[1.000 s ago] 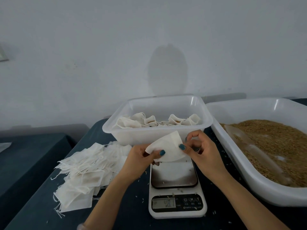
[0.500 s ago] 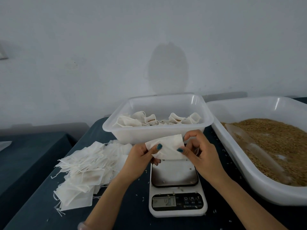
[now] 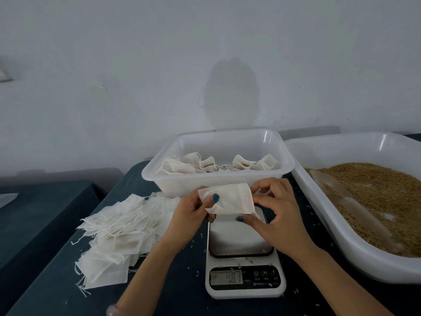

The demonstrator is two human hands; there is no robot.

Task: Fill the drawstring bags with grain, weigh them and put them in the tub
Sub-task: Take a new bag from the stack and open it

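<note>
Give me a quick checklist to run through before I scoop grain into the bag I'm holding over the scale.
1. Grip on the bag: ok, left hand and right hand both pinch it.
2. Bag mouth open: cannot tell; it looks flat.
3. Scale pan: ok, only stray grains on it.
4. Display zeroed: cannot tell, digits blurred.
5. Scoop within reach: ok, it lies in the grain to the right.
6. Room in the tub: ok, the bags inside lie low.
</note>
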